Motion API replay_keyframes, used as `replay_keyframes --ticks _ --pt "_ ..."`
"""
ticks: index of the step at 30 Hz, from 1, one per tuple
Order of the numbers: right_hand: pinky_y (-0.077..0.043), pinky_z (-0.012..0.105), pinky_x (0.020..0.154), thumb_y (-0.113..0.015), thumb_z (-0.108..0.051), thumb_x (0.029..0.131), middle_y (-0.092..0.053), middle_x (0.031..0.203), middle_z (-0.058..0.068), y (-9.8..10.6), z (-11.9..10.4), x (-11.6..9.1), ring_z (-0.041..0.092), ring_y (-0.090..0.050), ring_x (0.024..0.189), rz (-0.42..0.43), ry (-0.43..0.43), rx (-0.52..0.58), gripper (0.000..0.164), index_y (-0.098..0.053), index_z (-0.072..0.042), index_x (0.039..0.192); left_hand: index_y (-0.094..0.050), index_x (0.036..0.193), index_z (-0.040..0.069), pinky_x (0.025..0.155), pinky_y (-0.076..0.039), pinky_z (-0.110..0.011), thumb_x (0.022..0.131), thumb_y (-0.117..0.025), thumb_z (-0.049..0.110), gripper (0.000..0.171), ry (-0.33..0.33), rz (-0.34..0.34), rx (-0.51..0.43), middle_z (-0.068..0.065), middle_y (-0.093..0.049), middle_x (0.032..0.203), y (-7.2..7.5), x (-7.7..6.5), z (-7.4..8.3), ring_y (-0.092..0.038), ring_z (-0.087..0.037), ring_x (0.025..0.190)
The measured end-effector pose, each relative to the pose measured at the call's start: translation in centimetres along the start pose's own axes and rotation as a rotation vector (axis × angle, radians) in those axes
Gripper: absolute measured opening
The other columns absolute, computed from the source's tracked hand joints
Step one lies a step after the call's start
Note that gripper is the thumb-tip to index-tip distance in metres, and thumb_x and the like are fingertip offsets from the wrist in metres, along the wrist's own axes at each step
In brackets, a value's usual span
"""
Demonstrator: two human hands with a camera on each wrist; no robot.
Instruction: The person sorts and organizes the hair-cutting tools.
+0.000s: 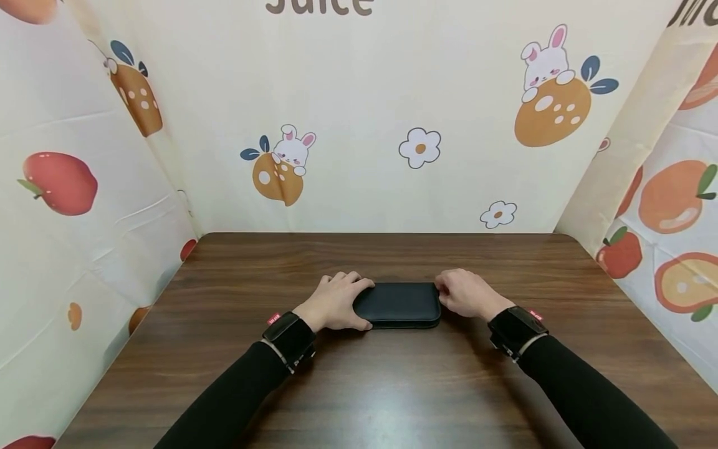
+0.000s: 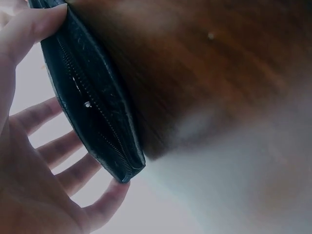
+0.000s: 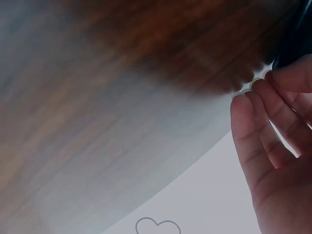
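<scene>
A black zip-around wallet (image 1: 397, 305) lies flat on the wooden table in the head view. My left hand (image 1: 338, 302) grips its left end, thumb at the near corner and fingers spread along the far side. In the left wrist view the wallet (image 2: 92, 97) shows two rows of zipper teeth, parted in the middle, with a small shiny spot between them. At the wallet's right end, my right hand (image 1: 465, 293) has thumb and index finger pinched together against the far corner. The right wrist view shows that hand's fingers (image 3: 246, 126) curled in; what lies between the fingertips is hidden.
The brown wooden table (image 1: 359, 386) stretches around the wallet on all sides. A printed curtain (image 1: 359, 93) with fruit, rabbits and flowers hangs behind the far edge and along both sides. Each wrist wears a black camera band (image 1: 291, 340).
</scene>
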State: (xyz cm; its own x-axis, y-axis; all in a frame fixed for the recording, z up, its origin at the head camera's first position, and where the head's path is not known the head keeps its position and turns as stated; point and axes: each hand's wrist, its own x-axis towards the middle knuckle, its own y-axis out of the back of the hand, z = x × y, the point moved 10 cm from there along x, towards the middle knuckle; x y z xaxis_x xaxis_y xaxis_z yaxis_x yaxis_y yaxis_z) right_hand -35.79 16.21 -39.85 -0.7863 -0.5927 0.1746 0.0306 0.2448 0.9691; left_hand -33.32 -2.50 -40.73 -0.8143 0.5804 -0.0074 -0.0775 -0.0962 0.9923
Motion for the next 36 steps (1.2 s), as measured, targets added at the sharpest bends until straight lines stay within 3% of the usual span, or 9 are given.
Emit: replay_keyframes --ticks 11,27,36 --pt "-0.028 0.028 0.045 -0.055 -0.004 0.072 -0.036 0.059 -0.004 0.0 -0.2 -0.9 0.012 -0.036 0.052 -0.012 -0.074 -0.052 0.024 -0.040 -0.020 0.061 -0.040 0.135 0.028 0.086 -0.033 -0.047 0.068 -0.066 0.063 0.081 0.017 -0.014 0.015 0.000 -0.044 0.127 0.0 0.1 0.2 -0.040 -0.022 0.110" --pt "-0.019 0.027 0.044 -0.057 -0.007 0.069 -0.023 0.057 -0.008 0.1 -2.8 -3.3 0.009 -0.026 0.048 -0.115 -0.066 -0.011 0.029 -0.034 -0.019 0.057 -0.040 0.135 0.028 0.087 -0.033 -0.048 0.067 -0.066 0.062 0.080 0.034 -0.028 0.027 0.000 -0.043 0.129 0.1 -0.2 0.1 -0.039 -0.023 0.113" --pt "-0.031 0.027 0.045 -0.057 -0.008 0.073 -0.040 0.058 -0.007 0.4 -2.0 -2.9 0.010 -0.039 0.051 -0.048 -0.162 0.097 0.018 -0.045 -0.019 0.066 -0.039 0.136 0.028 0.086 -0.033 -0.048 0.069 -0.066 0.062 0.080 0.026 -0.038 0.027 0.001 -0.042 0.131 -0.1 0.0 0.2 -0.038 -0.022 0.115"
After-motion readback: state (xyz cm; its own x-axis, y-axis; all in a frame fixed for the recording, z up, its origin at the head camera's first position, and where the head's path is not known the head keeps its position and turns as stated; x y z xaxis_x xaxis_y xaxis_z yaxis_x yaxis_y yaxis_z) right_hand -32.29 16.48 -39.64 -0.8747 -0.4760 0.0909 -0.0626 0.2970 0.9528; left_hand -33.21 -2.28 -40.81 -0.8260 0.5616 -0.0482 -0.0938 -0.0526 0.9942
